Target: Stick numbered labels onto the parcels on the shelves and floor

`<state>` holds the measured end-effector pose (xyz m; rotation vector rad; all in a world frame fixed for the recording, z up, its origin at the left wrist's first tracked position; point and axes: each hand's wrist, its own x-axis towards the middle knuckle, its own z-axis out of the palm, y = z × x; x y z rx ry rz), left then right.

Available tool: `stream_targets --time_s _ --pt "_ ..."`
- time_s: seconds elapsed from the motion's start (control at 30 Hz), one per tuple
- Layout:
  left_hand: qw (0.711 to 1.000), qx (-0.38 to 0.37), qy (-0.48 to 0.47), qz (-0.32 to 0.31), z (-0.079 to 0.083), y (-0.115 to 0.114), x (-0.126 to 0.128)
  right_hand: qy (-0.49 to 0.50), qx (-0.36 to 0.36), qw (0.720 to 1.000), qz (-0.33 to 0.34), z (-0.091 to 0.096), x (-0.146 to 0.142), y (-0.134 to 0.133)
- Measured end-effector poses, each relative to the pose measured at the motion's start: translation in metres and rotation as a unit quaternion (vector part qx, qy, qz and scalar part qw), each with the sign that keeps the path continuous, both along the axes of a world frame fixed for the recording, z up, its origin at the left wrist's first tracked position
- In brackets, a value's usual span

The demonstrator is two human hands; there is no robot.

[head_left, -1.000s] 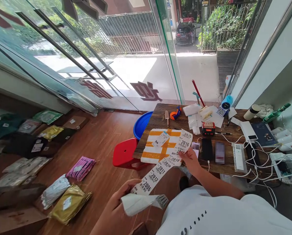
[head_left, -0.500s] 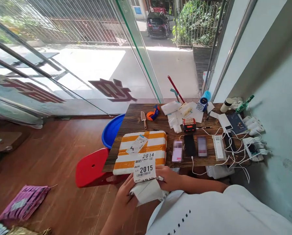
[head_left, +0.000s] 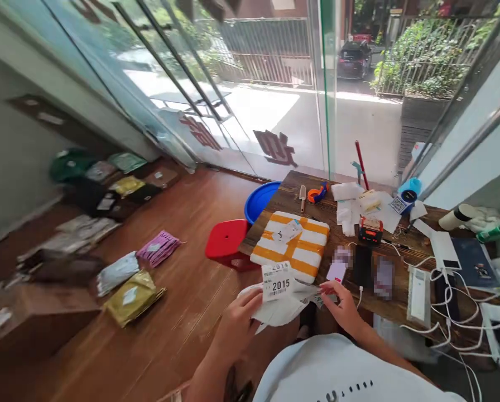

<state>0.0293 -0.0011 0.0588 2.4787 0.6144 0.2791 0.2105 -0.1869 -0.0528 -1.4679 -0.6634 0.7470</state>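
Note:
A folded strip of white number labels [head_left: 277,282], with "2015" on top, is held between both hands in front of my chest. My left hand [head_left: 238,322] grips its left side, fingers closed on the paper. My right hand [head_left: 341,304] pinches the right end near the table's front edge. Just beyond lies an orange-and-white striped parcel [head_left: 292,244] with a small label, on the dark wooden table [head_left: 317,211].
On the table are phones [head_left: 362,266], a small red printer [head_left: 370,230], a knife [head_left: 302,195], paper packs, a charging strip and white cables [head_left: 446,301]. A red stool [head_left: 225,241] and blue basin [head_left: 258,200] stand to its left. Several bagged parcels [head_left: 131,296] lie on the wooden floor. Glass doors stand behind.
The long label strip that trailed from the parcel has been gathered into a folded stack in both hands. My view swung right, then back left.

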Motion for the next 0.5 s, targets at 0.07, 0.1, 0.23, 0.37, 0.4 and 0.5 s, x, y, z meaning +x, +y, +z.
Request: stream_targets --time_s 0.07,0.1,0.23,0.37,0.4,0.5 --pt "0.998 0.061 0.01 0.008 0.007 -0.004 -0.018 0.027 0.017 0.997 0.075 0.011 -0.007 0.016" --pt "0.996 0.086 0.009 0.022 0.009 -0.006 -0.028 0.037 0.028 0.992 0.117 0.019 -0.013 0.027" --pt "0.988 0.124 -0.002 0.087 0.01 -0.006 -0.074 0.096 0.1 0.956 0.26 0.056 -0.055 0.089" --pt "0.984 0.087 -0.014 0.155 0.006 0.017 -0.141 0.198 0.138 0.931 0.273 0.089 -0.132 0.168" --pt "0.981 0.075 -0.017 0.176 0.005 0.025 -0.163 0.212 0.132 0.933 0.26 0.094 -0.156 0.187" --pt "0.965 0.035 -0.021 0.26 0.004 0.048 -0.24 0.237 0.104 0.935 0.242 0.103 -0.235 0.241"
